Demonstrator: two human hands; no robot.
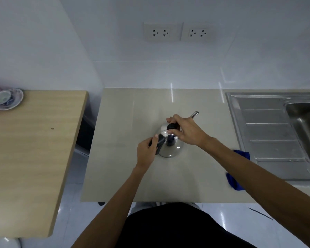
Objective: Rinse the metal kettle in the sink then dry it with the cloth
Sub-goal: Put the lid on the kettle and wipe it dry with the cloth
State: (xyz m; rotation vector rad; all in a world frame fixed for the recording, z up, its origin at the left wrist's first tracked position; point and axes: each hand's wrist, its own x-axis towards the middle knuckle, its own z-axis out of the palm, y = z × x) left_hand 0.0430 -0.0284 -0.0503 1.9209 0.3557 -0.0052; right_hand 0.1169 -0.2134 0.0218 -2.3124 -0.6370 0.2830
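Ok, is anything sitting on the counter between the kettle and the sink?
Nothing visible. The counter from the kettle to the sink is bare; the blue cloth lies nearer the front edge, partly hidden under the right forearm, off the direct line.

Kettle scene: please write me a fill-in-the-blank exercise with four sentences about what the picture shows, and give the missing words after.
1. The metal kettle stands on the ____ , not in the sink.
2. The left hand holds the kettle's black ____ .
3. The right hand closes its grip on the black ____ on top of the lid.
4. The cloth, partly hidden under the right forearm, is ____ in colour.

Missing words: countertop; handle; knob; blue
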